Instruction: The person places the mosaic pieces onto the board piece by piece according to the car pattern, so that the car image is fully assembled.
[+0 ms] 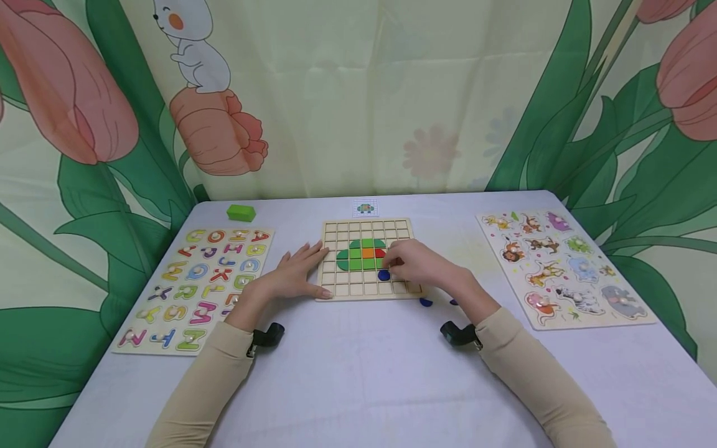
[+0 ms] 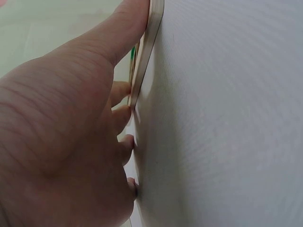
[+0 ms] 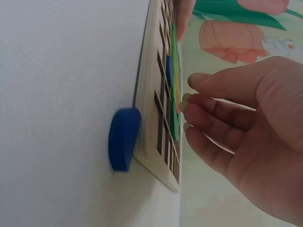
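A wooden grid board (image 1: 336, 289) lies mid-table, bearing green pieces (image 1: 355, 264), orange pieces (image 1: 368, 253) and a red piece (image 1: 379, 253). My left hand (image 1: 294, 272) rests with spread fingers on the board's left edge, thumb at the near corner. Over the right part of the pattern is my right hand (image 1: 417, 261), its fingers bent. In the right wrist view, a small gap shows between thumb and fingertips, with no piece visible there. One blue piece (image 1: 383, 275) sits on the grid beside those fingers. Another blue piece (image 3: 124, 139) lies on the table by the board's near right corner.
A letter puzzle board (image 1: 193, 292) lies at left, an animal puzzle board (image 1: 566, 274) at right. Behind the grid is a small picture card (image 1: 365, 208); a green block (image 1: 241, 213) stands back left. Another blue piece (image 1: 454, 302) lies near the right wrist.
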Demonstrator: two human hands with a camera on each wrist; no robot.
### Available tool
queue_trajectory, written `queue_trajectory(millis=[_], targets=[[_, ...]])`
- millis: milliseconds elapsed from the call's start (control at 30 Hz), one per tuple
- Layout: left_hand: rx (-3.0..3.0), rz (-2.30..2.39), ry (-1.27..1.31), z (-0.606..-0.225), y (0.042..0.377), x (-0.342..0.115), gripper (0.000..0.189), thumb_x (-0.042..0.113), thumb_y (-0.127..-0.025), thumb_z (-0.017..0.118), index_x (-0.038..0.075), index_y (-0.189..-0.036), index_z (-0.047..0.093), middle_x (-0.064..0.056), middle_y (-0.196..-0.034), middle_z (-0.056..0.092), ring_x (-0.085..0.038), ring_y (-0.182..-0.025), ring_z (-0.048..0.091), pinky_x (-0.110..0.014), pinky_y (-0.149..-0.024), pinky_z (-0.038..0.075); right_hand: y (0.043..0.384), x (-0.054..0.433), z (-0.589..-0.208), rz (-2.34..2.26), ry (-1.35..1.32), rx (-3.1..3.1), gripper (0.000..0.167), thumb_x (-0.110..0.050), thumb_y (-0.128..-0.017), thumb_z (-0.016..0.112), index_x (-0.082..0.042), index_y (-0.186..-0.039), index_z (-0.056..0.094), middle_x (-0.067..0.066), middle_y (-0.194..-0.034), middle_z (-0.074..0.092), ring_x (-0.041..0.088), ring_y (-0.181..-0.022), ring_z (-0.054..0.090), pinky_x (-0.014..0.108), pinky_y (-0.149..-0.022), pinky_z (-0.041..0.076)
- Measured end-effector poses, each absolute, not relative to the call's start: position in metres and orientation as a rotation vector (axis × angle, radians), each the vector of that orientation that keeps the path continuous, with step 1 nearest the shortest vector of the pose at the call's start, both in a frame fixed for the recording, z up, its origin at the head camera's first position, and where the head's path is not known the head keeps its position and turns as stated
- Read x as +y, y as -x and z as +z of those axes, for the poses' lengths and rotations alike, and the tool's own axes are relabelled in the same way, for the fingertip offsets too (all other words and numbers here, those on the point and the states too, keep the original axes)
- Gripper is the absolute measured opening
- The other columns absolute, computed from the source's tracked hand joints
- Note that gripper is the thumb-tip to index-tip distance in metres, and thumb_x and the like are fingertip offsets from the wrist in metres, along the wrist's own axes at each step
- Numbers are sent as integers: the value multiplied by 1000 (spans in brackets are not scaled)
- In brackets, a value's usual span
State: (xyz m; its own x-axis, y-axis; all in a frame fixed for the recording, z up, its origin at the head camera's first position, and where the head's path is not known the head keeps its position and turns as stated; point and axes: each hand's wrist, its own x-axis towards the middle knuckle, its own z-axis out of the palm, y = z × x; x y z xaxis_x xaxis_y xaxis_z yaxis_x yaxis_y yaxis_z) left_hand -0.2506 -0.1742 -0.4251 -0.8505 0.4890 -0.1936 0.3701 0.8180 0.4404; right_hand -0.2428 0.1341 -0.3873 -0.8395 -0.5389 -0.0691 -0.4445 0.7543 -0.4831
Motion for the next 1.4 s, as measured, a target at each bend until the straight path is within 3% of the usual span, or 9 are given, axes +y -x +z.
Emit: queue_trajectory(millis=[133, 500, 767, 1400], targets=[[2709, 572, -658, -423, 250, -175, 109, 66, -76, 74, 22, -160, 19, 1, -170, 6, -31, -157, 0, -65, -122, 1, 240, 143, -384, -690, 769, 2749, 17, -7, -93, 66, -12, -103, 78, 2, -103, 70, 18, -91, 58, 31, -81, 53], [2702, 575, -650, -423, 249, -173, 110, 67, -76, 73, 23, -160, 18, 2, -170, 6, -29, -157, -1, -63, -123, 0, 233, 161, -384, -658, 734, 2688, 14, -6, -91, 66, -14, -99, 75, -1, -90, 67, 17, -83, 57, 27, -71, 48], [2696, 555, -661, -423, 250, -171, 111, 69, -76, 72, 24, -161, 17, 3, -170, 4, -28, -158, -2, -63, -123, 0, 221, 172, -385, -620, 734, 2588, 8, -11, -87, 71, -19, -87, 72, -4, -79, 62, 15, -79, 55, 29, -70, 48], [2707, 551, -649, -423, 249, -175, 111, 69, -76, 72, 24, -161, 17, 3, -170, 5, -28, -157, -1, -62, -123, 0, 196, 178, -382, -415, 791, 2628, 18, -4, -81, 73, -18, -76, 63, -7, -69, 55, 11, -69, 50, 25, -63, 41]])
